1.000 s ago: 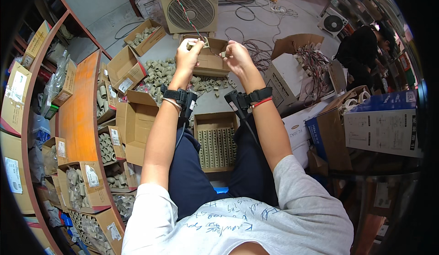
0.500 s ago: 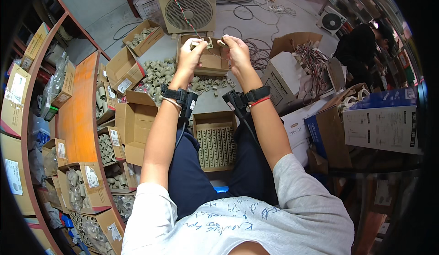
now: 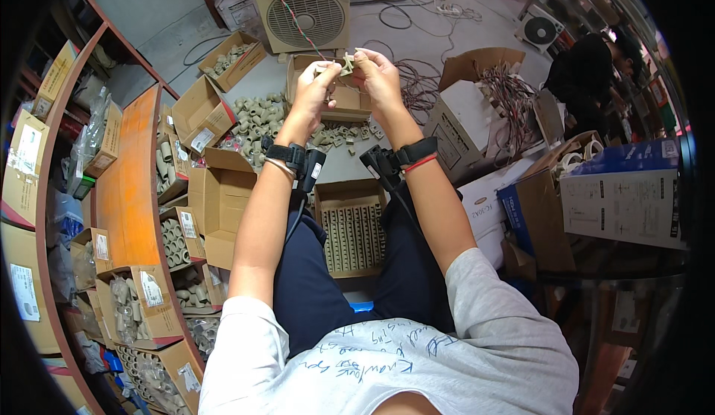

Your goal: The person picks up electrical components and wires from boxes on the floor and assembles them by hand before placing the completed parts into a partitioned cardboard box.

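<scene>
Above a cardboard box (image 3: 350, 104), my two hands are close together. My left hand (image 3: 311, 91) is closed, pinching a small beige plastic piece (image 3: 347, 65) between thumb and fingers. Closed as well, my right hand (image 3: 382, 81) has thumb and forefinger against the pale plastic at the same spot; whether that is one piece or two I cannot tell. A twisted red, green and white wire (image 3: 298, 20) comes down from above to my left fingers, where its end is hidden. Between my legs, a carton (image 3: 319, 221) holds rows of small beige plastic parts.
Loose beige pipe fittings (image 3: 257, 121) lie heaped left of my hands. A box fan (image 3: 305, 20) stands ahead. Open cartons fill the orange shelf (image 3: 130, 184) on my left. To the right are bundled wires (image 3: 499, 110), a blue-and-white carton (image 3: 618, 192) and a person in black (image 3: 581, 80).
My right hand has moved left, bringing its fingers up against the piece in my left hand. My left hand has barely shifted.
</scene>
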A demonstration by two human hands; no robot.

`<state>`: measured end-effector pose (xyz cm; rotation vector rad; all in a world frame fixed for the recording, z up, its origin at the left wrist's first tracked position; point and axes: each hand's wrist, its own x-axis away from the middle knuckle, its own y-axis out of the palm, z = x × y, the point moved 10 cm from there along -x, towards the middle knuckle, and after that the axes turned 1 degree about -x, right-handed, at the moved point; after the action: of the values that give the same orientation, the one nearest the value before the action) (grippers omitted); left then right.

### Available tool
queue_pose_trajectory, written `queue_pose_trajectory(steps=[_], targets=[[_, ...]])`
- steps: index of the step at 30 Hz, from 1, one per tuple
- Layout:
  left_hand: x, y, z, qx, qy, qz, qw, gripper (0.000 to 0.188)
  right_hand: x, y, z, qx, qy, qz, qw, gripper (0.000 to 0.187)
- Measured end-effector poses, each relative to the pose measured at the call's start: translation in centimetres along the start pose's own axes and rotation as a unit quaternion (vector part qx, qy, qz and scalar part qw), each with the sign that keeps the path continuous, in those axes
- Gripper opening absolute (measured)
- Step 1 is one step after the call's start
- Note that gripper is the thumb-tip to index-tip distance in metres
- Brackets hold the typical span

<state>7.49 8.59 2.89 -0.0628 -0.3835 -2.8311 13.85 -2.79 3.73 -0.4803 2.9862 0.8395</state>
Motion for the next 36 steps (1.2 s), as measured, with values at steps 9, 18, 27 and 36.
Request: queue_pose_trajectory(steps=[9, 18, 27, 36], targets=[[-0.2, -0.7, 0.2, 0.029, 0.007, 0.016, 0.999, 0.020, 0.6, 0.7, 0.5, 0.033, 0.052, -0.031, 0.998, 0.021], [-0.1, -0.8, 0.2, 0.006, 0.018, 0.010, 1.000, 0.021, 0.7, 0.7, 0.9, 0.054, 0.065, -0.039, 0.996, 0.018], [-0.2, -0.6, 0.3, 0.011, 0.019, 0.018, 1.000, 0.021, 0.3, 0.6, 0.9, 0.077, 0.042, -0.057, 0.995, 0.024], [-0.2, -0.5, -0.1, 0.008, 0.003, 0.015, 1.000, 0.022, 1.2, -0.2, -0.2, 0.042, 0.044, 0.039, 0.997, 0.021]])
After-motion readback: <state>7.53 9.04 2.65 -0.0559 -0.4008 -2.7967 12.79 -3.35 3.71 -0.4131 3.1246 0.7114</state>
